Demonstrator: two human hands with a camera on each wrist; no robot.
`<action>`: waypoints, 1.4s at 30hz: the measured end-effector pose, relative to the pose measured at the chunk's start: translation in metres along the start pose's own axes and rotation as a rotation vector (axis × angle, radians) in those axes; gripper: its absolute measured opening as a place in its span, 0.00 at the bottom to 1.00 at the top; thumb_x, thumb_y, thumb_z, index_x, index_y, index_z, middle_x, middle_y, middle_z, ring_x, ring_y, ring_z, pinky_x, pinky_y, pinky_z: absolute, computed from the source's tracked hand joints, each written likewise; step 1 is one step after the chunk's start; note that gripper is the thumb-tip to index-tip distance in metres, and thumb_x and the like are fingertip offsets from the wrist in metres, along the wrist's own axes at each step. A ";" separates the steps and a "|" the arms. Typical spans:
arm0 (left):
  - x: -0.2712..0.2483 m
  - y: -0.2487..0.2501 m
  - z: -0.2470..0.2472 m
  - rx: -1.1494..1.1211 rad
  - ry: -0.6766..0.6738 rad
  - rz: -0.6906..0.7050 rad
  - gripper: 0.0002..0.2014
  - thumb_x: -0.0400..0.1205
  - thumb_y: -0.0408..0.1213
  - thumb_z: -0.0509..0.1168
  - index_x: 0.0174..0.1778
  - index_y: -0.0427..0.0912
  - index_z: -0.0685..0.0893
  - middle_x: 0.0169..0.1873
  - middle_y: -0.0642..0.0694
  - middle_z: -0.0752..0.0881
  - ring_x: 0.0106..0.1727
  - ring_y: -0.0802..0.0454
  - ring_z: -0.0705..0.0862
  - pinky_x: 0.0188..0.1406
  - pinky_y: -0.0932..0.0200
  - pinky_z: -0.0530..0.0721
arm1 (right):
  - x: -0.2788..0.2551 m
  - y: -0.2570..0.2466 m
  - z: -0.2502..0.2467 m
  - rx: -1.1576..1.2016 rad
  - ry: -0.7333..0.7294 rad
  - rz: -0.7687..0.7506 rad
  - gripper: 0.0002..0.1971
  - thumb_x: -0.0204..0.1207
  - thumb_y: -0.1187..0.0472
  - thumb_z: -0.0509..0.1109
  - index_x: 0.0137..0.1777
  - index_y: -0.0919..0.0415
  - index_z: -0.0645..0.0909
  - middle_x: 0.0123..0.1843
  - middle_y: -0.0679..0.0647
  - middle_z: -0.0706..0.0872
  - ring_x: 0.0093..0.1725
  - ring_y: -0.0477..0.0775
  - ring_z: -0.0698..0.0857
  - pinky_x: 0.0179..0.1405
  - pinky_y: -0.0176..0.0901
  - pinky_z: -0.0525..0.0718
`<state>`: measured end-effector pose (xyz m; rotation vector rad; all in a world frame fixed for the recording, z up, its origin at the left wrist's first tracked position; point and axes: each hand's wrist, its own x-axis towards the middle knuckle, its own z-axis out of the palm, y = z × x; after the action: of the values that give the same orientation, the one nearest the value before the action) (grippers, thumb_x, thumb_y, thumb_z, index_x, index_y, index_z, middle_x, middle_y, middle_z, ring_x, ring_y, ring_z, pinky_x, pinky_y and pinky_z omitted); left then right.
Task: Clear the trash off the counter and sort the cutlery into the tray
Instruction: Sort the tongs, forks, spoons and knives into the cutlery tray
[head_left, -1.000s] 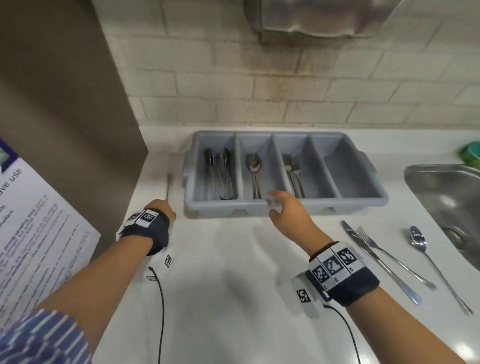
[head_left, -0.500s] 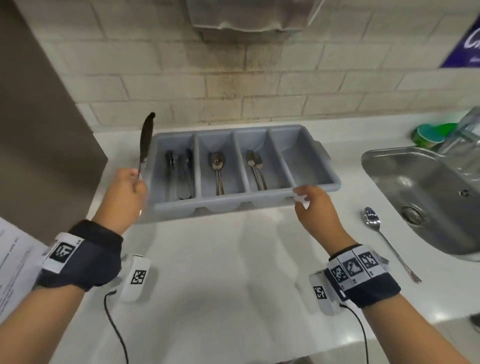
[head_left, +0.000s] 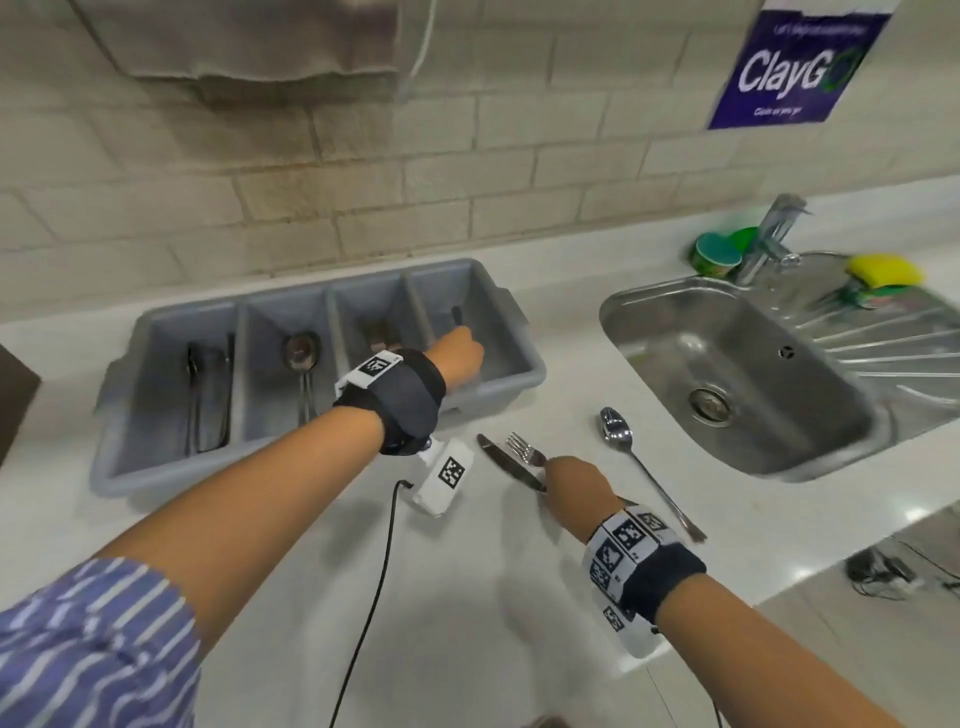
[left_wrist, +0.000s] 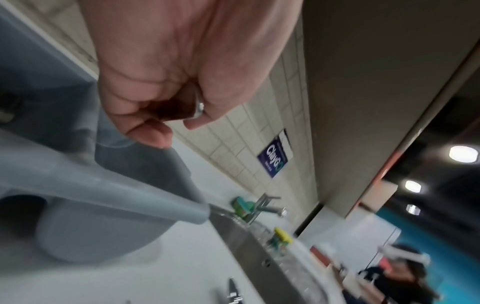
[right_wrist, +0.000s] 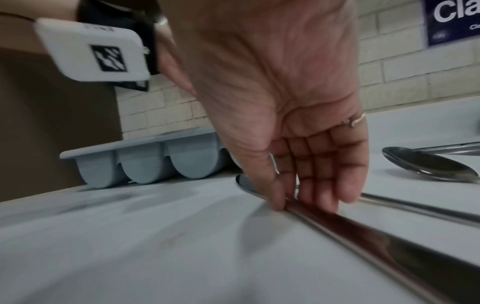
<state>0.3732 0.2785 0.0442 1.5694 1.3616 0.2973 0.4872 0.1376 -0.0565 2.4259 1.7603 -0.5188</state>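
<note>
A grey four-compartment cutlery tray (head_left: 524, 374) stands against the wall, also visible in the right wrist view (right_wrist: 145, 148). Tongs, a spoon and forks lie in its three left compartments. My left hand (head_left: 465, 348) reaches into the rightmost compartment and grips a table knife (head_left: 456, 314), whose dark end pokes out above the fist; a bit of metal (left_wrist: 198, 107) shows between the curled fingers. On the counter, my right hand (right_wrist: 291, 201) pinches a second knife (right_wrist: 363, 236) between thumb and fingertips. A fork (head_left: 522, 449) lies beside it and a spoon (head_left: 615, 431) further right.
A steel sink (head_left: 727, 364) with a tap (head_left: 769, 234) is set in the counter to the right. A green can (head_left: 717, 254) and a yellow sponge (head_left: 883, 270) sit behind it. A brown panel borders the counter on the left. Wrist cables trail over the white counter.
My left hand carried its knife from left of the tray across into the rightmost compartment. My right hand left the tray's front rim and came down on the knife on the counter.
</note>
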 end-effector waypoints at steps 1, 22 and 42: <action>0.005 0.004 0.006 0.078 0.008 -0.005 0.19 0.85 0.28 0.50 0.72 0.25 0.69 0.72 0.29 0.74 0.73 0.32 0.73 0.67 0.50 0.76 | 0.000 0.001 0.001 -0.009 -0.007 -0.022 0.11 0.78 0.67 0.60 0.56 0.67 0.81 0.56 0.61 0.86 0.57 0.62 0.85 0.55 0.48 0.82; -0.021 -0.014 -0.046 0.230 0.115 0.243 0.15 0.83 0.33 0.57 0.62 0.41 0.84 0.63 0.41 0.86 0.63 0.43 0.83 0.72 0.51 0.78 | 0.067 -0.031 -0.137 0.400 0.249 -0.124 0.17 0.79 0.71 0.58 0.67 0.70 0.75 0.62 0.70 0.84 0.62 0.67 0.82 0.52 0.47 0.78; -0.097 -0.077 -0.016 0.288 -0.052 0.321 0.12 0.83 0.34 0.59 0.57 0.42 0.86 0.48 0.48 0.86 0.45 0.53 0.80 0.43 0.66 0.76 | 0.100 -0.042 -0.122 0.292 0.183 -0.176 0.15 0.76 0.71 0.61 0.61 0.71 0.80 0.54 0.70 0.86 0.55 0.68 0.84 0.58 0.52 0.82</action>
<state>0.2823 0.1938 0.0309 2.0271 1.1462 0.2592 0.5010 0.2759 0.0298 2.5942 2.1218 -0.6299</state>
